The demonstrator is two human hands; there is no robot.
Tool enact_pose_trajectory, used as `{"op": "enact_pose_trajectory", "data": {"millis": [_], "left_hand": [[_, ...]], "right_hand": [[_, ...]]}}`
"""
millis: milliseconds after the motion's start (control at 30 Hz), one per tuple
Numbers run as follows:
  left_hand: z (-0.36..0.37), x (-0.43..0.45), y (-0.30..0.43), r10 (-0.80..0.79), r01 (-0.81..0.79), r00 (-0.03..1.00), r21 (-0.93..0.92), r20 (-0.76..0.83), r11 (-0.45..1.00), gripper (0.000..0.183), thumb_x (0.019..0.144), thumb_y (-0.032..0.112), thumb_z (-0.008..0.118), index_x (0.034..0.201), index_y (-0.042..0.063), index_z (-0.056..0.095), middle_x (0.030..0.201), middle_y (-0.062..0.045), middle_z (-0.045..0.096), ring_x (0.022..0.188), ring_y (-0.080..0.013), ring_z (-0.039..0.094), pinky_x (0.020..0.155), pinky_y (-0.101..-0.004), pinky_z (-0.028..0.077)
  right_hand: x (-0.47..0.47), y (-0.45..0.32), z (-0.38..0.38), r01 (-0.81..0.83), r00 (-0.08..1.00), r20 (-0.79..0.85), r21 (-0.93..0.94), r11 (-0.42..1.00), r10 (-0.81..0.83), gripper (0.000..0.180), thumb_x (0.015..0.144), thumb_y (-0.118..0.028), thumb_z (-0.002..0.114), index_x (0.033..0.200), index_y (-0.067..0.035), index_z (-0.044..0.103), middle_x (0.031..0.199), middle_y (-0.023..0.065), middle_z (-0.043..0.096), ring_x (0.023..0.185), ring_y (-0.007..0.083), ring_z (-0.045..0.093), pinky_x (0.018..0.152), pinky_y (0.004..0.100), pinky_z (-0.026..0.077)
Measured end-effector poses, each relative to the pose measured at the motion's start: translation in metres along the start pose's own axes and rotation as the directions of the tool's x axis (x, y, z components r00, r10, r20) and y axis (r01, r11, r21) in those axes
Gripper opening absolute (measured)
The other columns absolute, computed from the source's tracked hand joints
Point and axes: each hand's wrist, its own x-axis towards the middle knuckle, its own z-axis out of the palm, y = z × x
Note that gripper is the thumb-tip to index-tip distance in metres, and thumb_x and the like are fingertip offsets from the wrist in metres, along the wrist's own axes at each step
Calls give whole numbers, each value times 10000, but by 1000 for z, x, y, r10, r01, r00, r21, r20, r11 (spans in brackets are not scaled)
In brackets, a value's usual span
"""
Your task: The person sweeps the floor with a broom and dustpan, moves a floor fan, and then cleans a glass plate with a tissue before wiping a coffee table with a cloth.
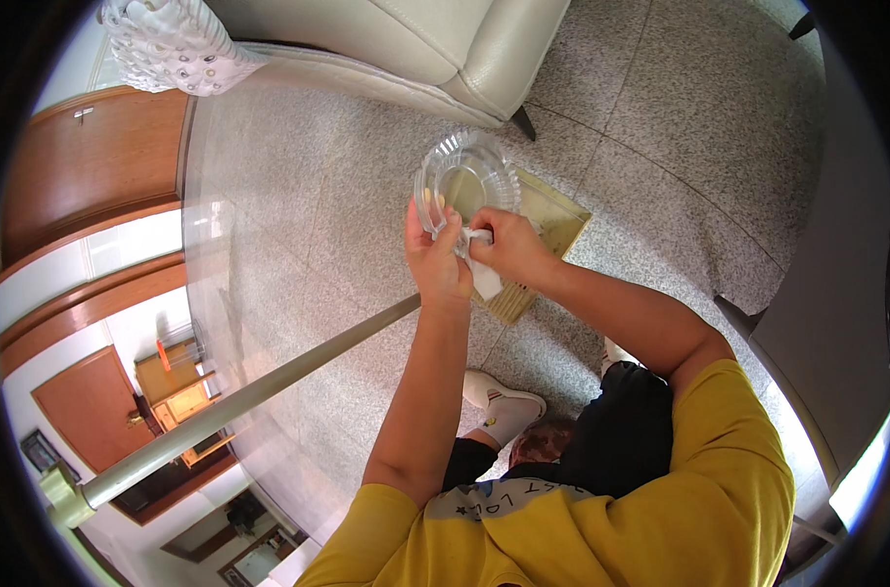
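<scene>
A clear ribbed bowl [481, 169], glass or plastic, is tilted up in front of me, its near left rim gripped by my left hand [439, 257]. Some of the left fingers show through the bowl's clear wall. My right hand [509, 246] pinches a white cloth or tissue [486, 280] against the bowl's near edge, close beside the left thumb. The lower end of the white piece hangs below both hands. Beyond and beneath them is the yellowish base plate of a stand [566, 213].
A metal pole [268, 389] runs from lower left toward my left wrist. A pale leather sofa [489, 66] stands at the top, with a white textured cloth [173, 51] at its left. My shoe [481, 389] rests on the speckled floor. A dark grey surface [826, 293] lies right.
</scene>
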Motion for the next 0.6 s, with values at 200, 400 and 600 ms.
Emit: {"op": "enact_pose_trajectory", "data": {"millis": [200,400,600], "left_hand": [[3,-4,1,-59,59,998,-12,32,998,382,736,-64,511,1093,46,430,966,-48,498,884,-136,488,775,-255,418],[0,0,1,-71,74,997,-81,33,994,389,734,-56,518,1096,61,438,961,-46,504,879,-146,491,772,-267,423],[-1,0,-5,-48,47,998,-19,-28,999,401,724,-64,524,1094,67,443,956,-43,507,862,-140,494,745,-261,433]], "right_hand": [[8,22,-4,-201,979,47,356,912,198,151,677,-77,556,812,-14,529,701,58,547,601,129,529,535,255,429],[-3,-3,-11,-238,957,263,461,855,125,191,712,-57,538,897,-27,498,764,4,515,640,70,468,563,216,406],[-7,-8,-3,78,991,105,44,996,-82,209,641,-67,580,818,-28,474,712,22,511,631,98,462,570,234,398]]}}
